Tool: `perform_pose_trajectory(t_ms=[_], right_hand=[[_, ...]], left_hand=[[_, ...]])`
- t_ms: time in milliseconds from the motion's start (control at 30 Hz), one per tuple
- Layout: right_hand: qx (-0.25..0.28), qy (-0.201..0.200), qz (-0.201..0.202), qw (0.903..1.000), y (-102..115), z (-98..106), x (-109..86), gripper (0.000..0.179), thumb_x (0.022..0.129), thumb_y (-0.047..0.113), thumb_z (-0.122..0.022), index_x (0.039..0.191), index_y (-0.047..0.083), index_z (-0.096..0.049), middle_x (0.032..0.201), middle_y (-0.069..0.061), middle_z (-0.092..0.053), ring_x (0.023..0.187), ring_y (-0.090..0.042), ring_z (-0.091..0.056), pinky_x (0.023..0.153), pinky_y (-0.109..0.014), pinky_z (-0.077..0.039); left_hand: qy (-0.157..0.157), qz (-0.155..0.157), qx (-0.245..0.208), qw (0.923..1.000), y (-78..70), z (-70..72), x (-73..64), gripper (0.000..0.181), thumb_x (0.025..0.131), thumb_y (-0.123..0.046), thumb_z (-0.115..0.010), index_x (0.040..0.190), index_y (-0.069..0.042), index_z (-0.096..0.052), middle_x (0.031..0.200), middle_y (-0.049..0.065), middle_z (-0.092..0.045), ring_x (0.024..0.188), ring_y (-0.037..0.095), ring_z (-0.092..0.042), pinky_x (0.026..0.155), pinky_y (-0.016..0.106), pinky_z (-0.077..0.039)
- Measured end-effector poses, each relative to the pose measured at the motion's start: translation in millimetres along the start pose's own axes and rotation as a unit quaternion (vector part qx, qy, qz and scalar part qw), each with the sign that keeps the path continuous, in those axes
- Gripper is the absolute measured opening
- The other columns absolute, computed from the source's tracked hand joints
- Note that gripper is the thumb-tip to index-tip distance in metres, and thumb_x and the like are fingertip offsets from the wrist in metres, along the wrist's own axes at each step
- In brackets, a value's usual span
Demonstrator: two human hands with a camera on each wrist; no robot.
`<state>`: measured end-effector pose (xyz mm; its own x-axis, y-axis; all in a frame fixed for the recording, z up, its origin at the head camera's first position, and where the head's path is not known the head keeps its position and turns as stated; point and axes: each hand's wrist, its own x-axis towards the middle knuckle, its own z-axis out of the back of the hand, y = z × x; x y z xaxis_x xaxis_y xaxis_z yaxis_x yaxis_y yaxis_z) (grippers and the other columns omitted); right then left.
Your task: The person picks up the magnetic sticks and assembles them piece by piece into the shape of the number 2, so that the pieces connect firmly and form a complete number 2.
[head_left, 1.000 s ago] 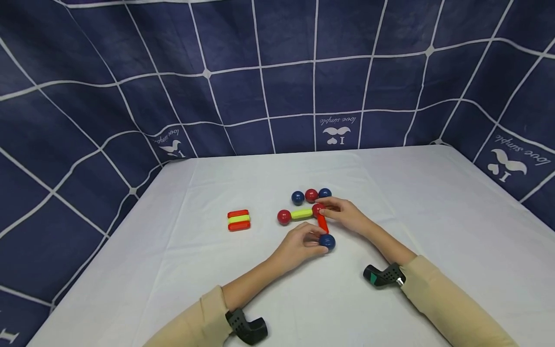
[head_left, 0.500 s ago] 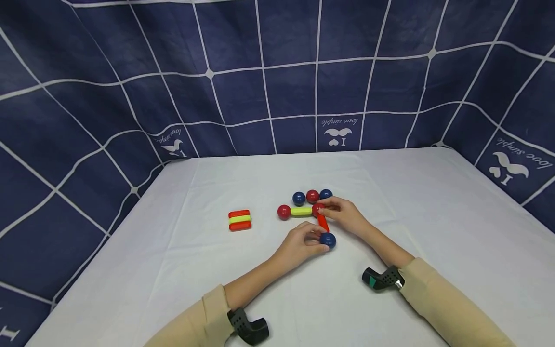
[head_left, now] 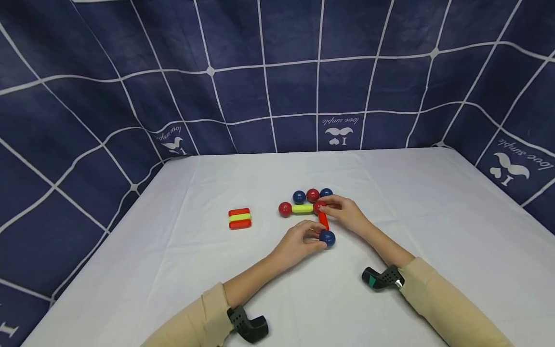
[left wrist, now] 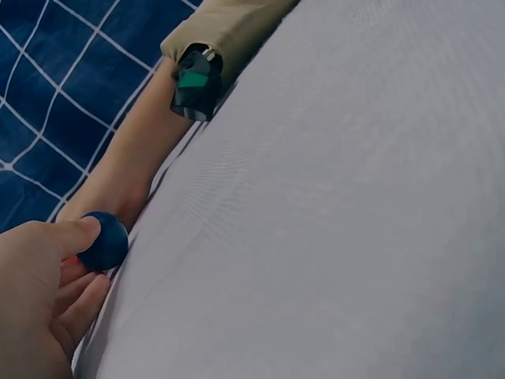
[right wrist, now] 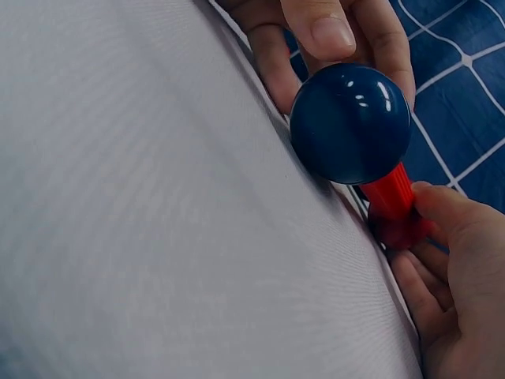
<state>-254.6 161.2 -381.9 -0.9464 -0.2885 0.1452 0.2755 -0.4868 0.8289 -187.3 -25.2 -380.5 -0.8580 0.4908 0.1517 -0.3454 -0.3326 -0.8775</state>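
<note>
Table (head_left: pixel 208 279), white-clothed.
Left hand (head_left: pixel 297 244), fingers clamped on the near blue ball (head_left: pixel 328 239); right hand (head_left: pixel 348 214), fingers clamped on a red ball (head_left: pixel 317 206). Mid-table between them, the red rod (head_left: pixel 323 220) runs near to far, slanting left; the yellow rod (head_left: pixel 302 208) lies crosswise.

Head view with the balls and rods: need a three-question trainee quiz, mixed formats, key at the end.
1. Multiple choice: what is the left hand doing with the glossy blue ball nearest the person?
A) keeping clear of it
B) holding it with thumb and fingers
C) pressing it under a flat palm

2. True or false: a short yellow-green rod lies between two glossy red balls.

3. Count: how many short red rods lie on the white cloth to the left of every ball?

Key: 1 B; 2 true; 3 two.
</note>
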Motion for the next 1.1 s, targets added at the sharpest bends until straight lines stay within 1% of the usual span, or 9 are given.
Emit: perform_pose_trajectory(t_ms=[200,400,500,600,700,767,833,1000,1100], right_hand=[[-0.002,0.001,-0.006,1.0000,-1.9,-0.1,0.7,0.040,0.088,0.029,-0.058,0.119,0.004,-0.056,0.115,-0.016,-0.061,0.103,-0.028,-0.058,0.090,-0.041,-0.048],[-0.003,0.009,-0.019,0.9998,-1.8,-0.3,0.4,0.041,0.089,0.029,-0.057,0.122,0.004,-0.054,0.117,-0.016,-0.060,0.104,-0.028,-0.057,0.090,-0.040,-0.047],[-0.006,0.011,-0.022,0.9997,-0.8,-0.2,0.0,0.041,0.089,0.029,-0.057,0.122,0.005,-0.054,0.117,-0.016,-0.060,0.104,-0.027,-0.057,0.089,-0.039,-0.048],[-0.004,0.014,-0.024,0.9996,0.7,0.1,-0.6,0.041,0.089,0.029,-0.057,0.122,0.005,-0.054,0.117,-0.016,-0.059,0.104,-0.027,-0.057,0.089,-0.039,-0.048],[-0.002,0.016,-0.023,0.9996,3.0,0.7,-0.9,0.042,0.089,0.028,-0.057,0.123,0.005,-0.053,0.117,-0.016,-0.059,0.105,-0.028,-0.056,0.089,-0.039,-0.048],[0.000,0.017,-0.022,0.9996,3.7,0.9,-1.1,0.042,0.089,0.028,-0.057,0.124,0.005,-0.052,0.118,-0.017,-0.059,0.106,-0.028,-0.056,0.090,-0.040,-0.048],[0.001,0.018,-0.023,0.9996,3.9,0.8,-1.3,0.043,0.089,0.028,-0.057,0.125,0.004,-0.052,0.119,-0.017,-0.058,0.107,-0.028,-0.056,0.090,-0.040,-0.047],[-0.002,0.019,-0.022,0.9996,1.5,-0.2,-1.3,0.043,0.089,0.030,-0.057,0.124,0.005,-0.052,0.118,-0.017,-0.059,0.106,-0.028,-0.056,0.090,-0.039,-0.048],[0.000,0.020,-0.021,0.9996,0.6,-0.2,-1.3,0.043,0.089,0.030,-0.057,0.124,0.004,-0.052,0.118,-0.017,-0.059,0.106,-0.028,-0.056,0.089,-0.039,-0.048]], left_hand=[[0.001,-0.007,0.047,0.9989,-4.6,13.1,0.5,0.026,0.086,-0.018,-0.061,0.111,-0.010,-0.060,0.102,0.001,-0.063,0.095,0.012,-0.059,0.083,0.019,-0.048],[0.009,-0.013,0.132,0.9912,0.6,46.3,5.9,0.020,0.088,-0.022,-0.059,0.105,-0.012,-0.064,0.093,-0.002,-0.064,0.088,0.009,-0.055,0.077,0.021,-0.046],[-0.016,-0.012,0.147,0.9890,7.7,65.3,8.8,0.020,0.088,-0.022,-0.059,0.104,-0.012,-0.064,0.092,-0.001,-0.064,0.085,0.011,-0.054,0.076,0.022,-0.046],[-0.061,-0.010,0.146,0.9874,14.9,84.2,10.8,0.018,0.087,-0.021,-0.060,0.103,-0.012,-0.065,0.092,0.001,-0.065,0.084,0.013,-0.053,0.075,0.024,-0.045],[-0.107,-0.012,0.155,0.9821,21.9,104.0,10.9,0.017,0.087,-0.020,-0.060,0.101,-0.011,-0.066,0.091,0.003,-0.066,0.084,0.015,-0.054,0.075,0.027,-0.044],[-0.124,0.000,0.167,0.9780,26.9,117.4,9.5,0.017,0.087,-0.020,-0.060,0.100,-0.011,-0.066,0.091,0.004,-0.066,0.085,0.017,-0.055,0.077,0.029,-0.044],[-0.128,0.024,0.176,0.9757,33.3,130.9,7.8,0.018,0.087,-0.021,-0.060,0.101,-0.011,-0.066,0.092,0.005,-0.065,0.087,0.018,-0.055,0.079,0.030,-0.043],[-0.114,0.092,0.179,0.9727,52.4,162.0,0.5,0.020,0.087,-0.024,-0.060,0.102,-0.013,-0.067,0.096,0.006,-0.063,0.091,0.019,-0.051,0.077,0.029,-0.041],[-0.107,0.120,0.163,0.9735,61.3,174.6,-5.0,0.026,0.086,-0.029,-0.061,0.103,-0.012,-0.067,0.100,0.007,-0.062,0.092,0.020,-0.049,0.075,0.027,-0.039]])
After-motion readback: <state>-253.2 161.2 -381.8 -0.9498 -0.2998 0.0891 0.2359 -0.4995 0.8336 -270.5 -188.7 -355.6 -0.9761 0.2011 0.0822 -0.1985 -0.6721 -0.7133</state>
